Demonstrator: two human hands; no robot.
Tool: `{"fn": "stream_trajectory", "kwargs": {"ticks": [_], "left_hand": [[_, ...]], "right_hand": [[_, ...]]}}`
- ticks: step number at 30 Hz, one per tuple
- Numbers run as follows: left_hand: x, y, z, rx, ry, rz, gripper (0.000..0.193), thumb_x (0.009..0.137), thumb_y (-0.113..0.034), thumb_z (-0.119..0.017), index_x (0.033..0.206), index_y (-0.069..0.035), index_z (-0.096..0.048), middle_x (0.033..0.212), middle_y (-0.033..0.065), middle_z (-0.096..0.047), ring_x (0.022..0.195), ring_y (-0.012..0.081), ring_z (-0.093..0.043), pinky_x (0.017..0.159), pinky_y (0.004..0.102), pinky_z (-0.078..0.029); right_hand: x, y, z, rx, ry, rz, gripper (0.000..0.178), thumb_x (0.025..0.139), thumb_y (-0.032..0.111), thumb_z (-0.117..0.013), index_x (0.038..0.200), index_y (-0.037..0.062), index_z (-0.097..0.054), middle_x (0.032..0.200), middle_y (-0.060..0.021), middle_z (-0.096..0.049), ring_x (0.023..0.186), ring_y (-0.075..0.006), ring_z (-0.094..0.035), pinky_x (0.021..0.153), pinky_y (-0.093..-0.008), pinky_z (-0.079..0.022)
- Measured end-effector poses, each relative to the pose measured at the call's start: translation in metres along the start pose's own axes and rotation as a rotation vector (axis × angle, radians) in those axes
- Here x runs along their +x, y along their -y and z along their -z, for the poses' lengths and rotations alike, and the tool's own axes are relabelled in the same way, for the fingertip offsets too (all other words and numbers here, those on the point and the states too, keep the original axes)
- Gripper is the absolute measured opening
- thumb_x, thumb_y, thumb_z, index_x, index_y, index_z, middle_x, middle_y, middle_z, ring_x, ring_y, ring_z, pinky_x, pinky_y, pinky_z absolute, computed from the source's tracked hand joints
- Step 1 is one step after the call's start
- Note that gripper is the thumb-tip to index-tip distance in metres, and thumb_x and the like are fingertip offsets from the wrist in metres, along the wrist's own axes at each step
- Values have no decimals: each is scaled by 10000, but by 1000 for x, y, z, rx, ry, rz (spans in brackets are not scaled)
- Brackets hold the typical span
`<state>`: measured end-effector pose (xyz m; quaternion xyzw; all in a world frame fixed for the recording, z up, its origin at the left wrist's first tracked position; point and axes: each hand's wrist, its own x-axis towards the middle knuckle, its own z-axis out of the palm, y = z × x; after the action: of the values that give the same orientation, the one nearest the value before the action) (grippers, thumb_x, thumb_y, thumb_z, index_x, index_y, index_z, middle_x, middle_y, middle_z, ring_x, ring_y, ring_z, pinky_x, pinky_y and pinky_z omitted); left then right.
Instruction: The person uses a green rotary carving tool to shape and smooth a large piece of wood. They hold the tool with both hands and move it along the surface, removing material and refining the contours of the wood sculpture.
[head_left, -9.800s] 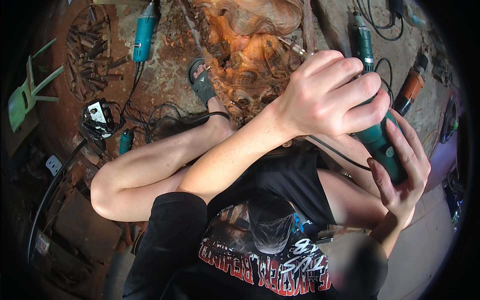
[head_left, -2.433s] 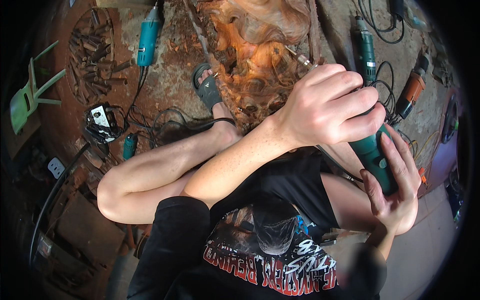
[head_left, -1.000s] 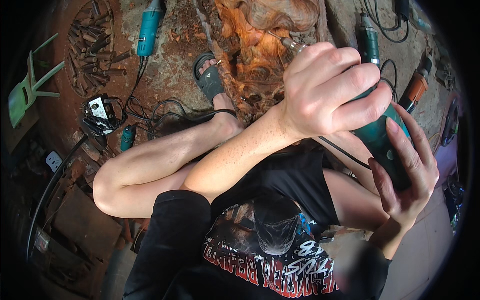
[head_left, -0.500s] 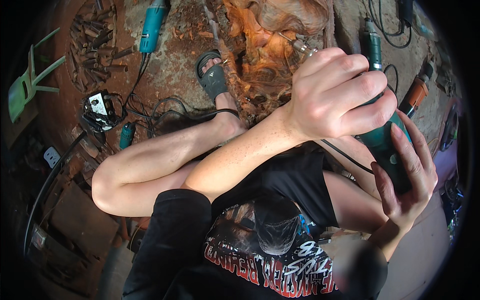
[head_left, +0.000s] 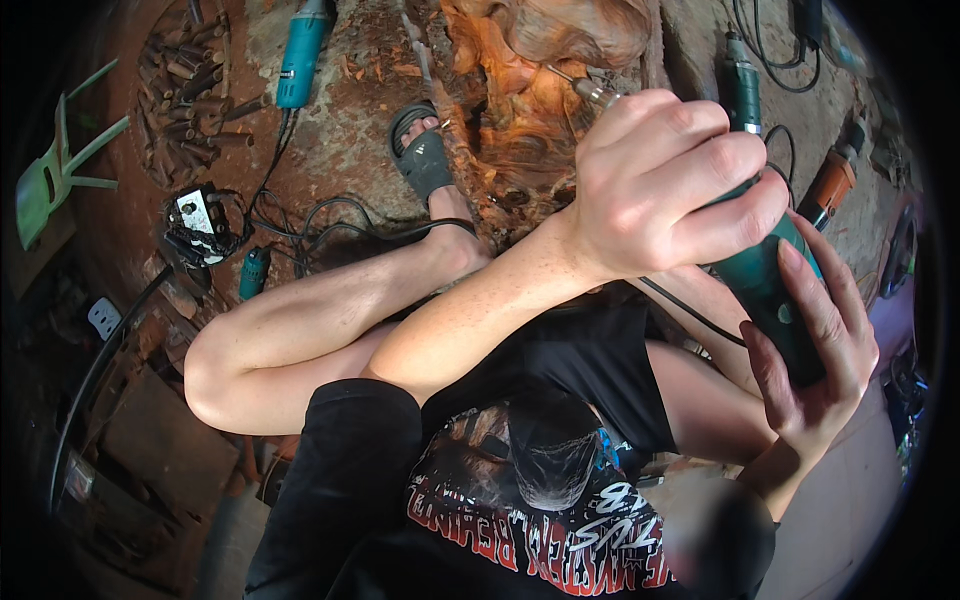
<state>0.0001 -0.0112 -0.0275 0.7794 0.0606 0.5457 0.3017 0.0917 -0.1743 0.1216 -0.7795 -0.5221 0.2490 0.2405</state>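
The floor (head_left: 345,125), stained reddish and grey, spreads beneath everything. On it, at the top centre, sits the wood (head_left: 535,120), a large orange-brown piece with swirling grain and hollows, beyond the hands and to their left. A pale green chair (head_left: 48,195) stands at the far left, and a pile (head_left: 185,90) of short brown pieces lies to its right.

The grinder (head_left: 775,300), dark green, lies slantwise within both hands, its front toward the wood and its rear toward the person's right side. The left hand (head_left: 675,185) is curled into a fist around its front part, hiding much of it. The right hand (head_left: 825,335) is half open, cupping the rear body, thumb on one side and fingers along the other.

A blue tool (head_left: 302,60) lies left of the wood; a green tool (head_left: 742,90) and an orange tool (head_left: 833,180) lie past the hands at the right. Smallest, the grinder's thin bit (head_left: 562,74) juts out beyond the left fist over the wood; whether it touches cannot be told.
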Motion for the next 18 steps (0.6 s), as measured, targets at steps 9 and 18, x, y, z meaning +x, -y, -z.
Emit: {"fn": "stream_trajectory", "kwargs": {"ticks": [9, 18], "left_hand": [[-2, 3, -3, -24, 11, 23, 196, 709, -205, -742, 904, -186, -745, 923, -14, -686, 826, 186, -679, 691, 331, -508], [-2, 2, -2, -51, 47, 15, 254, 723, -214, -760, 973, -172, -771, 935, 0, -697, 828, 206, -692, 688, 336, -504]], "right_hand": [[5, 6, 1, 6, 0, -54, 611, 781, 94, -812, 1370, -19, -693, 1357, -312, -663, 1253, -431, -682, 1046, -463, -542], [0, 6, -1, 24, -16, -88, 612, 782, 86, -810, 1373, -21, -691, 1357, -314, -662, 1256, -423, -679, 1058, -455, -526]]}}
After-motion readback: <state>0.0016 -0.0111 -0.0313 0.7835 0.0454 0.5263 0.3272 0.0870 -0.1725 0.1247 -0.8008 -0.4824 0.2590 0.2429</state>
